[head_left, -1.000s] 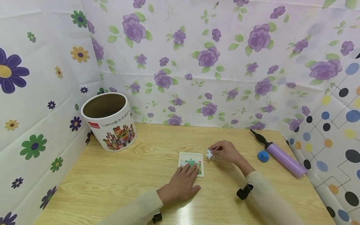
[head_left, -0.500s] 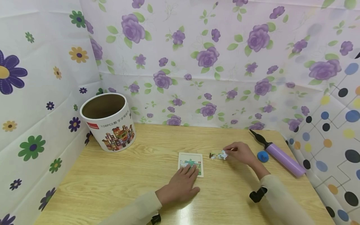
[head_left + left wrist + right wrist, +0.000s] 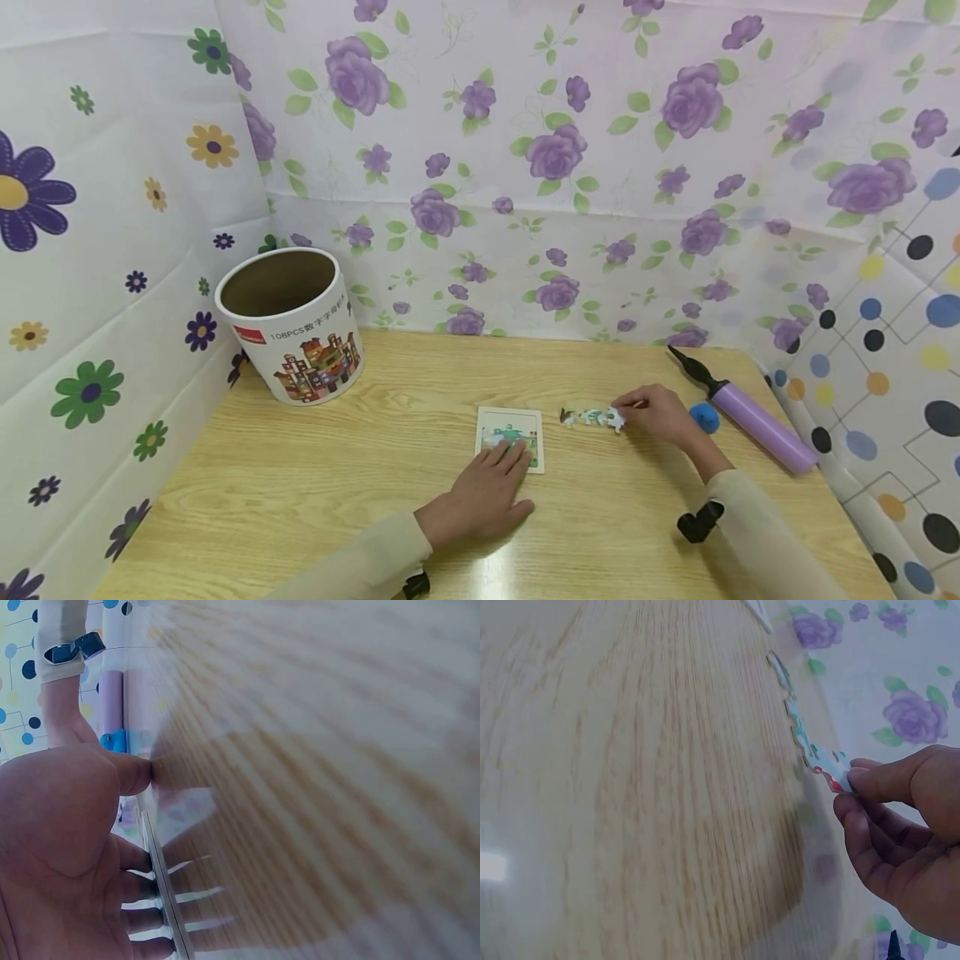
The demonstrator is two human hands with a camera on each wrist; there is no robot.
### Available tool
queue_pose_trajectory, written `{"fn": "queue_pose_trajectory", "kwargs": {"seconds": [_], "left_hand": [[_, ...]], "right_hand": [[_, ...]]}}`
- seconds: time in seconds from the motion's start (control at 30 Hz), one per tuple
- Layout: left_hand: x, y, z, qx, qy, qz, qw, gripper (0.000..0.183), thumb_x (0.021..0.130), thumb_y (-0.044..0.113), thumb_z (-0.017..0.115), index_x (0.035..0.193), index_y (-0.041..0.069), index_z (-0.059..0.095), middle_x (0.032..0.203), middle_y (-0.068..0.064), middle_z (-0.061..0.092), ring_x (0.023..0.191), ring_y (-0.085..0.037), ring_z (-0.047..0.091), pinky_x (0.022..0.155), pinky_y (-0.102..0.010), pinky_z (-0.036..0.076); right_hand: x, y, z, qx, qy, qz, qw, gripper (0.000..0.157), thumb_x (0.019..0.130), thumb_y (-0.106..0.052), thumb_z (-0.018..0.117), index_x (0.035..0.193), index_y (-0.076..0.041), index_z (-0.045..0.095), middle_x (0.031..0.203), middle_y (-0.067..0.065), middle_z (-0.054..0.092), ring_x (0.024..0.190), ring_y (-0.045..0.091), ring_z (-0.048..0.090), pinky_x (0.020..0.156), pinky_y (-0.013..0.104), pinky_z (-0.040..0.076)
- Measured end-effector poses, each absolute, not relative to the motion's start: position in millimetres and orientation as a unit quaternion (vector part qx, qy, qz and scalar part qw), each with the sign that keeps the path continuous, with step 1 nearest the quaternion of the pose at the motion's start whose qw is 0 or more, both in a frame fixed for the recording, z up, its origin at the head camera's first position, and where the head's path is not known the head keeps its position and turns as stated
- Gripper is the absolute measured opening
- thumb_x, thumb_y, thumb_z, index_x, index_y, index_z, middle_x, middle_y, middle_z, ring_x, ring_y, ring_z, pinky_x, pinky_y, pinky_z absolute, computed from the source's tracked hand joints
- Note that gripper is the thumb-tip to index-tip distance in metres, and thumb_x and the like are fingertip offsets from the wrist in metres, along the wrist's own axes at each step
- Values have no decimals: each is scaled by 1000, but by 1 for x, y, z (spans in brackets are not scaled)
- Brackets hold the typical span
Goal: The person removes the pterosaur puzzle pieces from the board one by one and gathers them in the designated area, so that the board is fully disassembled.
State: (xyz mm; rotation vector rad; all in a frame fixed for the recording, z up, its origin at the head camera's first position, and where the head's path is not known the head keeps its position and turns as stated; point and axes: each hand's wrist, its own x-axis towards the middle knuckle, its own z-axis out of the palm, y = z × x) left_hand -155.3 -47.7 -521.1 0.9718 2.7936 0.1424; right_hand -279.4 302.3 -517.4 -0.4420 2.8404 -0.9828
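A small puzzle board (image 3: 491, 415) with a pale border and a green picture lies flat on the table in the head view. My left hand (image 3: 486, 498) rests on its lower part with straight, slightly spread fingers, hiding some of the picture. Right of the board, my right hand (image 3: 657, 414) pinches a jigsaw piece (image 3: 829, 766) between thumb and fingers. The piece is light blue and white with a spot of red, slightly tilted in the right wrist view. Beside it, in a row toward the board, lie a brown-and-white piece (image 3: 567, 417) and a green-and-white one (image 3: 591, 417).
A round blue object (image 3: 704, 417) lies just beyond my right hand, next to a purple hand pump (image 3: 768, 427). At the back left stands a large white bucket (image 3: 307, 350) with printed blocks. Patterned cloths (image 3: 480, 167) surround the wooden table (image 3: 360, 467).
My right hand has moved right with the piece, from beside the board to the end of the row, uncovering the other pieces. The left hand has stayed on the board.
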Motion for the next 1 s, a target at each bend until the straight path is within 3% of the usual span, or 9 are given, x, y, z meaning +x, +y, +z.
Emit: {"fn": "queue_pose_trajectory", "kwargs": {"seconds": [0.77,1.0], "left_hand": [[-154,-48,-518,330,938,47,93,70,108,50,34,163,8,25,170,-11,19,156,-30,19,123,-47,25],[-156,-47,-521,335,938,58,71,69,107,49,38,161,5,30,168,-14,26,154,-32,26,120,-49,29]], "right_hand": [[-283,304,-529,-123,932,-334,74,17,99,-16,69,110,-10,80,103,8,76,77,15,68,65,32,55],[-283,301,-526,-135,930,-337,63,21,100,-17,67,116,-7,76,101,6,73,83,16,68,65,31,56]]}}
